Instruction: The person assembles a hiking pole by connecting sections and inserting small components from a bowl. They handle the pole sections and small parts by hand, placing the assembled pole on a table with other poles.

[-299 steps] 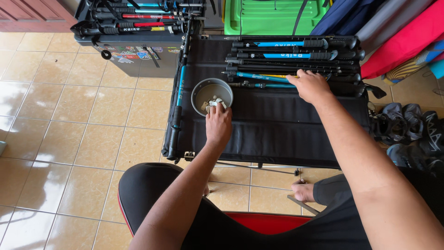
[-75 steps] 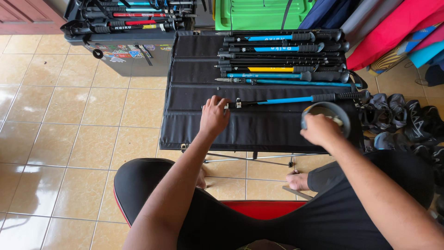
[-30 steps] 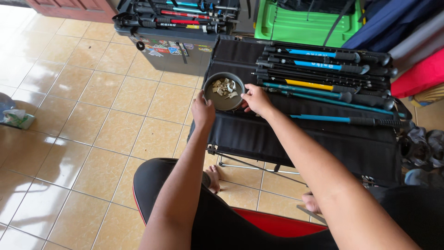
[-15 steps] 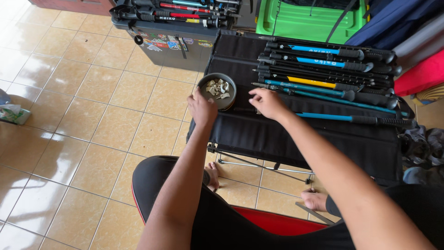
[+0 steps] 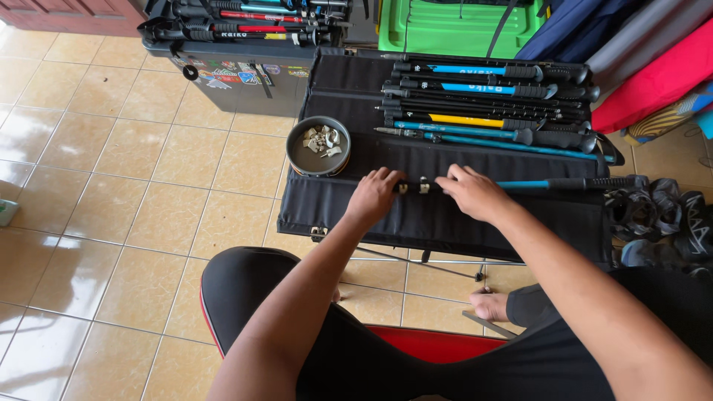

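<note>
Both hands rest on a blue trekking pole [image 5: 520, 184] lying across the black folding table [image 5: 445, 223]: the left hand [image 5: 373, 194] and right hand [image 5: 471, 191] curl their fingers over its dark end section. Just left of them on the table sits a round grey bowl [image 5: 318, 146] holding small pale metal parts [image 5: 322, 139], and more poles [image 5: 483, 104] lie bundled behind.

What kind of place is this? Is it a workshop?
Probably a home workspace for trekking poles: a black fabric folding table on tan floor tiles, a row of blue and black poles, and a round grey bowl of small parts.
</note>
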